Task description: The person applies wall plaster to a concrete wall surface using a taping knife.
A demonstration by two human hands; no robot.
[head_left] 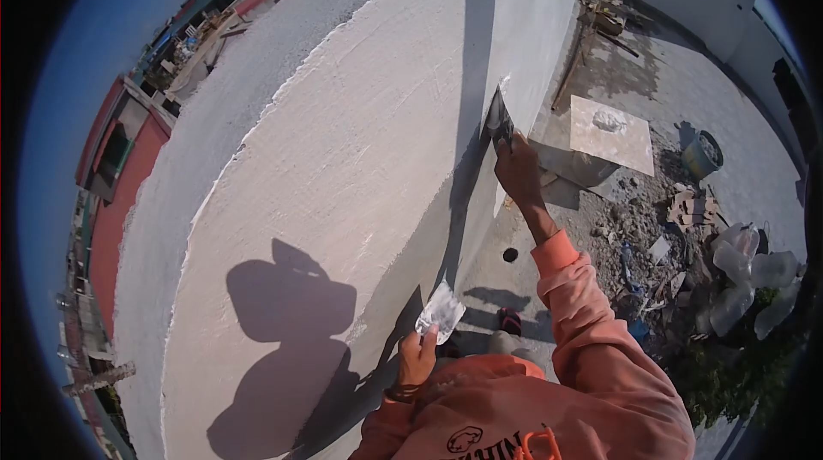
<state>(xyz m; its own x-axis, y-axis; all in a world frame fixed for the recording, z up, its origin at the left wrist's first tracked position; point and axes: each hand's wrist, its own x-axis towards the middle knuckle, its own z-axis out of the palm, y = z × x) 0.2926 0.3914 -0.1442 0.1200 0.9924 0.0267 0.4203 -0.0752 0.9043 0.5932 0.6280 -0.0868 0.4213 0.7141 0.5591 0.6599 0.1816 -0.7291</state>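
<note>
My right hand [519, 170] is closed on the handle of a putty knife [497, 117]. The blade points away from me and meets the wall near its corner, beside a small white smear of putty. Lower down, my left hand [416, 363] pinches the near edge of a small flat plate [440, 312] coated with white putty, close to the wall. The broad wall top [343, 143] has a pale coat with a ragged white edge against rougher grey plaster. My shadow falls across it.
A square board [630, 143] bearing a putty heap rests on a support at the right. Beyond stands a bucket [702, 156]. Rubble [630, 220] and clear plastic containers [746, 263] lie on the floor. Rooftops [129, 168] show past the wall's left edge.
</note>
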